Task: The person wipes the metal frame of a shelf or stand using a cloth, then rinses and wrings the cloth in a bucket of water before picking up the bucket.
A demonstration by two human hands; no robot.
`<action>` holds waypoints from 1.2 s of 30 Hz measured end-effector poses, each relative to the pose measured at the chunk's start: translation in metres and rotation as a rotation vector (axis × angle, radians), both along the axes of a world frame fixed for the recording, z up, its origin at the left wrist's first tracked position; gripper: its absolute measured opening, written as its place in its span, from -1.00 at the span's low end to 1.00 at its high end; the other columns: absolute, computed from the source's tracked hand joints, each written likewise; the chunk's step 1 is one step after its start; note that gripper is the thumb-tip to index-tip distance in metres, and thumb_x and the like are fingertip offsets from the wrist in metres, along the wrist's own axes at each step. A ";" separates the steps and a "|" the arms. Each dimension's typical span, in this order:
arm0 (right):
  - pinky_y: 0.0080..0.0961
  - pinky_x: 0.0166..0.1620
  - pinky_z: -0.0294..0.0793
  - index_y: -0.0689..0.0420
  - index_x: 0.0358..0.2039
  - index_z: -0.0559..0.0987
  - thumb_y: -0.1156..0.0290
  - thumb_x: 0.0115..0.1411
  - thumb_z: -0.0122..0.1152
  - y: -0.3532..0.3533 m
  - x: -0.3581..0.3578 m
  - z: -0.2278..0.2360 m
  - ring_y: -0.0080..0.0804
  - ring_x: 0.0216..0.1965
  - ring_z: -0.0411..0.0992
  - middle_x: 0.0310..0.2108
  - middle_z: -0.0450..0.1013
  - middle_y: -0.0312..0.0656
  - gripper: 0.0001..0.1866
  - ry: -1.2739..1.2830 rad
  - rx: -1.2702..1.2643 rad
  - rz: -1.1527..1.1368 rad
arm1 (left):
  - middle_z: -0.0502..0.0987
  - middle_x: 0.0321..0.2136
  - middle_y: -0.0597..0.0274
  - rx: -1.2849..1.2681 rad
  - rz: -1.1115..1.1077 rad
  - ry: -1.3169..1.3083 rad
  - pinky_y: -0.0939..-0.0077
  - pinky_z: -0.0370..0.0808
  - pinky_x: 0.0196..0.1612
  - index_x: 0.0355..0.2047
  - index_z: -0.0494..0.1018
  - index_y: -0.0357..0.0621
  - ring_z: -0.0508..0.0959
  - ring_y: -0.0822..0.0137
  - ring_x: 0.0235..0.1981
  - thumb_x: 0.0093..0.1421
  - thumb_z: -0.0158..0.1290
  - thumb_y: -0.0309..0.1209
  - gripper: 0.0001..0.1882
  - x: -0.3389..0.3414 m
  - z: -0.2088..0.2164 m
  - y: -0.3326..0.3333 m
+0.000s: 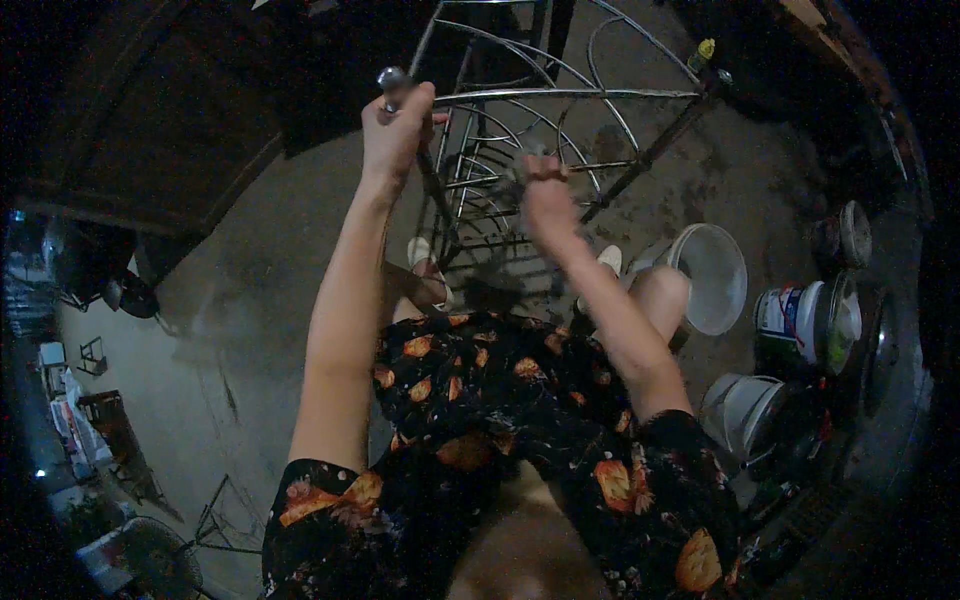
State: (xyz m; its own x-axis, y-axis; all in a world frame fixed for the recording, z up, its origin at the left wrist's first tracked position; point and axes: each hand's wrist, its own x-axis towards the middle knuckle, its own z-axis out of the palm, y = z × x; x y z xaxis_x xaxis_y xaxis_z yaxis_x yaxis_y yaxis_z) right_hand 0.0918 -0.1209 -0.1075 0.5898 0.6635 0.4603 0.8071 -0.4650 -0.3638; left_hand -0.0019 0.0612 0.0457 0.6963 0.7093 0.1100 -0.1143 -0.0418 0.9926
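I am sitting with my knees apart, and a tiered metal rack (570,93) is standing on the grey floor (270,250) just ahead of me, its silvery bars curving in arcs at each level. My left hand (394,140) is gripping the rack's near left post, fingers curling closed around it, and a shiny round knob (390,76) is poking out at the top of my grip. My right hand (550,205) is reaching in over the middle of the rack with its fingers bending inward — it is blurring, so I cannot tell whether it is holding or touching anything. My pale shoes (609,260) are resting to either side of the rack's lower end. Off to my right a whitish bucket (712,280) is facing me with its open mouth, and a labelled tub (790,318) and a handled pail (738,412) are sitting near it — while a round fan (150,560) is standing well apart, behind to my left.
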 end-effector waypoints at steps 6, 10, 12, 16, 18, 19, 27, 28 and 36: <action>-0.25 -0.03 0.34 0.11 -0.20 0.37 0.39 0.06 -0.05 0.063 -0.055 0.021 -0.01 -0.01 0.21 -0.06 0.25 -0.03 -0.74 0.059 -0.038 0.256 | 0.39 -0.72 0.36 0.017 -0.012 -0.059 0.50 0.49 -0.33 -0.63 0.41 -0.15 0.48 0.47 -0.61 0.10 0.11 -0.21 -0.69 -0.001 -0.005 0.006; -0.31 -0.02 0.34 0.05 -0.11 0.39 0.47 0.01 0.01 0.020 -0.006 0.023 -0.11 -0.01 0.23 -0.05 0.27 -0.14 -0.64 -0.151 -0.201 0.297 | 0.34 -0.77 0.39 0.056 -0.023 -0.014 0.50 0.50 -0.34 -0.70 0.39 -0.12 0.37 0.53 -0.69 0.11 0.10 -0.22 -0.66 0.002 0.001 0.005; -0.29 -0.04 0.30 0.04 -0.11 0.37 0.47 -0.01 -0.01 -0.021 0.037 0.012 -0.08 -0.05 0.24 -0.08 0.29 -0.14 -0.62 -0.198 -0.119 0.268 | 0.32 -0.78 0.41 0.042 0.007 -0.001 0.51 0.49 -0.34 -0.71 0.39 -0.11 0.31 0.55 -0.72 0.11 0.10 -0.21 -0.66 0.005 -0.001 0.000; -0.27 -0.08 0.36 0.05 -0.12 0.44 0.48 -0.02 0.03 -0.105 0.118 -0.011 -0.03 -0.08 0.28 -0.12 0.34 -0.09 -0.63 -0.328 -0.231 -0.016 | 0.33 -0.75 0.46 0.041 -0.031 0.049 0.58 0.43 -0.35 -0.69 0.40 -0.10 0.30 0.58 -0.69 0.09 0.13 -0.19 -0.66 0.007 0.000 -0.006; -0.35 -0.04 0.31 0.07 -0.11 0.44 0.43 0.11 -0.04 -0.111 0.111 0.002 -0.09 -0.06 0.30 -0.11 0.33 -0.04 -0.70 -0.066 -0.328 -0.179 | 0.39 -0.62 0.47 0.049 -0.070 0.022 0.65 0.35 -0.33 -0.54 0.44 -0.13 0.38 0.58 -0.54 0.08 0.15 -0.12 -0.67 0.000 -0.015 -0.001; -0.37 -0.04 0.31 0.08 -0.10 0.44 0.43 0.11 -0.05 -0.107 0.113 -0.003 -0.10 -0.05 0.30 -0.10 0.33 -0.04 -0.69 -0.009 -0.186 -0.150 | 0.43 -0.53 0.42 0.028 -0.134 -0.111 0.64 0.36 -0.27 -0.46 0.44 -0.15 0.42 0.54 -0.43 0.10 0.13 -0.14 -0.69 0.003 -0.052 0.008; -0.32 0.03 0.28 0.15 -0.04 0.43 0.64 -0.14 0.10 -0.049 0.040 -0.006 -0.05 0.02 0.25 -0.04 0.32 -0.07 -0.47 0.041 0.185 0.004 | 0.47 -0.09 0.18 0.244 -0.139 -0.160 0.44 0.27 0.06 -0.14 0.42 -0.14 0.41 0.33 -0.03 0.20 0.04 -0.24 -0.70 0.005 -0.108 0.007; -0.29 0.04 0.27 0.14 -0.04 0.42 0.68 -0.19 0.13 -0.025 0.018 0.001 -0.05 0.02 0.25 -0.04 0.33 -0.07 -0.42 0.036 0.170 0.025 | 0.47 -0.09 0.20 0.234 -0.126 -0.122 0.44 0.28 0.06 -0.14 0.43 -0.14 0.41 0.33 -0.02 0.21 0.03 -0.23 -0.70 0.001 -0.105 0.008; -0.27 0.03 0.32 0.07 0.00 0.39 0.49 0.03 -0.05 0.082 -0.050 -0.011 0.03 0.04 0.20 0.04 0.23 -0.07 -0.55 0.153 0.061 0.202 | 0.37 0.04 0.20 0.289 -0.219 -0.076 0.41 0.30 0.03 -0.21 0.45 -0.16 0.39 0.28 0.01 0.21 0.02 -0.25 -0.75 -0.001 -0.129 0.032</action>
